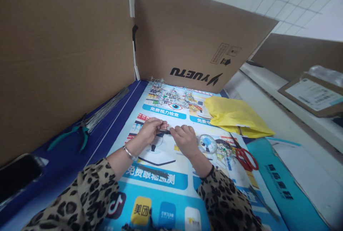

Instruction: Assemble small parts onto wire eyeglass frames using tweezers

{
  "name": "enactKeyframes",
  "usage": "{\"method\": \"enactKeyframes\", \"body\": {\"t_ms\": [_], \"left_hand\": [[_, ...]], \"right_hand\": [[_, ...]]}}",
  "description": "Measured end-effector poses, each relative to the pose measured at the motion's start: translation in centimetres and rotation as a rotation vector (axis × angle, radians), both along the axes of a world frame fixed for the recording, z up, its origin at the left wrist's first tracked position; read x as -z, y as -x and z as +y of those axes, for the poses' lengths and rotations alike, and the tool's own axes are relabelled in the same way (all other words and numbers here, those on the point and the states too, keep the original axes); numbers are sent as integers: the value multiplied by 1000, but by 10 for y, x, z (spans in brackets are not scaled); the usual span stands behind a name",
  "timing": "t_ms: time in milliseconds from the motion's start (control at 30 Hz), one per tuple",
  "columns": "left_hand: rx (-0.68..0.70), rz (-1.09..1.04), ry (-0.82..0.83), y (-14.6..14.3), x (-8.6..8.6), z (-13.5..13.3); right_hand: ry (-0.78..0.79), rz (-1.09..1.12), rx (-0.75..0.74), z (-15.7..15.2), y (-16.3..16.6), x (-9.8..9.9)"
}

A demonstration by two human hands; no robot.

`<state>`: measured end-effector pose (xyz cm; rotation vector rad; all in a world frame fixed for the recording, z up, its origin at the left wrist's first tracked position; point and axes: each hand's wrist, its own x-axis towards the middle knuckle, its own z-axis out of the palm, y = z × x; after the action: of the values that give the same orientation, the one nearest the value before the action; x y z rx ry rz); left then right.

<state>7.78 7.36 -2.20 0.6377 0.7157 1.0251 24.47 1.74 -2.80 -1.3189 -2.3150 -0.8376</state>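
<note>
My left hand (150,128) and my right hand (184,137) meet over a printed poster (160,188) on the table. Both are pinched on a small dark piece (164,131) held between them; I cannot make out what it is. A thin wire or thread seems to run across my left fingertips. A silver bangle sits on my left wrist. Both sleeves are leopard print. A small round clear dish (207,142) lies just right of my right hand.
Cardboard walls (66,45) stand at the left and back. Teal-handled pliers (77,132) and a bundle of thin wires (107,108) lie at left, a phone (16,175) at the near left. A yellow bag (235,116) and red scissors (248,156) lie at right.
</note>
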Motion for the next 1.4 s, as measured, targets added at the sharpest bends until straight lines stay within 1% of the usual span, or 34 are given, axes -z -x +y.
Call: {"method": "enactKeyframes", "body": {"t_ms": [267,467,800,1167,1400], "left_hand": [[-53,65,-109,1,-2,-2],[-51,86,-146,0,-2,-2],[-48,105,-155,0,1,0],[-41,103,-147,0,1,0],[-38,120,-146,-1,2,0]], "right_hand": [[57,26,58,-1,2,0],[22,49,68,-1,3,2],[-29,50,55,-1,1,5],[13,64,59,-3,4,3],[0,51,58,-1,4,4]]}}
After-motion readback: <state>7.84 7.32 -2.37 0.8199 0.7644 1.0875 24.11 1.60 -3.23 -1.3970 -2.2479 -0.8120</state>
